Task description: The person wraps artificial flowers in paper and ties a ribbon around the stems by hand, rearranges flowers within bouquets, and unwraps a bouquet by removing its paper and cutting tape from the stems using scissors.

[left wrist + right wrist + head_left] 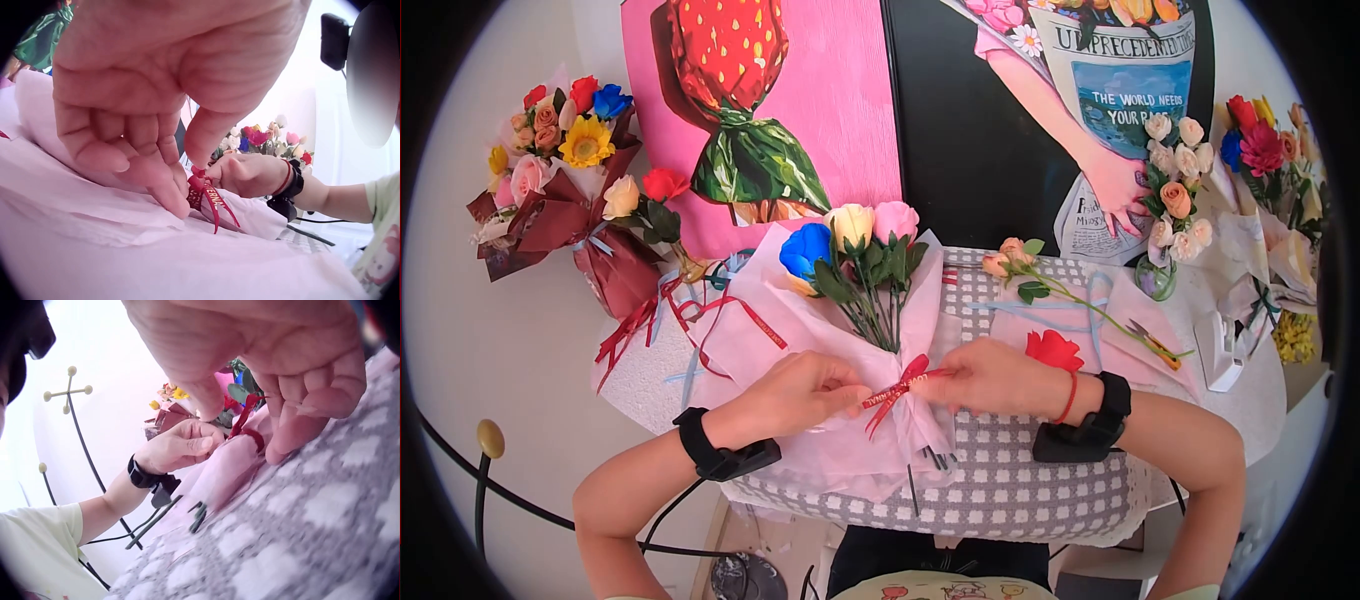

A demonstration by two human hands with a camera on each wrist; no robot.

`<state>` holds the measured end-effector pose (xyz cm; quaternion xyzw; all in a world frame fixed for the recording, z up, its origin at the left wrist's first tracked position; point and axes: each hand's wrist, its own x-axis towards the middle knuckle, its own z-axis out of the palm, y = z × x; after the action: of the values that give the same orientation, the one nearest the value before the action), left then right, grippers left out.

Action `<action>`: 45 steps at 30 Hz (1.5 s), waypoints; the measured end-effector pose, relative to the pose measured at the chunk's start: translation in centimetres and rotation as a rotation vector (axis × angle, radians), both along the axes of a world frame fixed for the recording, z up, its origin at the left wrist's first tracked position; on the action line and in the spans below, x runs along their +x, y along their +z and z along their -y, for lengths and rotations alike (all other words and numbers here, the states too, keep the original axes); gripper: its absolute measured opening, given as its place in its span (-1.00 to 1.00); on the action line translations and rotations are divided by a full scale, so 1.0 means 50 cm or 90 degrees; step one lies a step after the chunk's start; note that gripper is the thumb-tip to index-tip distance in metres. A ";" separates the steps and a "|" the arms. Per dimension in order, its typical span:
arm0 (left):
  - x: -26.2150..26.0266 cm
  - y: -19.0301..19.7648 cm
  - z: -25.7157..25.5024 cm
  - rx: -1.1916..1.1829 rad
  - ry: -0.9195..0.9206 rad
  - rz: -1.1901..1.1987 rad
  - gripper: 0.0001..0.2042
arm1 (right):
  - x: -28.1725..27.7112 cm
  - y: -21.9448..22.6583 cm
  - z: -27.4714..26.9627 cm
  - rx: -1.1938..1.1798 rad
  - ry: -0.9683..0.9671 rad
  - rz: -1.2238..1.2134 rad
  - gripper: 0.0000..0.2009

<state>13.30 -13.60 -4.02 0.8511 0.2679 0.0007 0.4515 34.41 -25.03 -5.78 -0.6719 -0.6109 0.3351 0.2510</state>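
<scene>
A bouquet wrapped in pink paper [800, 310] lies on the table, its blue rose [806, 252], cream rose [851, 227] and pink rose [894, 222] pointing away from me. Around its gathered neck runs a red ribbon [912, 372] with gold lettering, tied in a bow. My left hand [800, 392] pinches the ribbon on the left side of the knot. From the other side, my right hand [992, 375] pinches the bow's right part between thumb and fingers. Cut green stems [199, 517] stick out below the wrap.
A checked cloth [1020, 470] covers the table. At left stand a dark-red wrapped bouquet [605, 235] and loose red ribbons [700, 320]. On the right are a red flower [1054, 350], scissors [1155, 345], a white tape dispenser [1222, 350] and a glass vase [1155, 278].
</scene>
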 end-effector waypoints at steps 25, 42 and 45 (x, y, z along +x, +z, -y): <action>0.033 -0.007 0.009 0.248 0.023 0.005 -0.87 | -0.032 -0.010 0.010 0.113 -0.045 0.125 -0.74; -0.031 -0.007 0.023 -0.075 0.020 0.103 -0.86 | -0.076 -0.016 0.034 0.001 -0.034 -0.399 -0.75; -0.049 -0.003 0.028 -0.003 0.030 0.090 -0.73 | -0.083 0.003 0.068 0.100 -0.032 -0.519 -0.62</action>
<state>10.84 -15.01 -4.16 0.8412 0.2553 0.0704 0.4713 30.25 -28.41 -5.63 -0.4776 -0.4689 0.5196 0.5311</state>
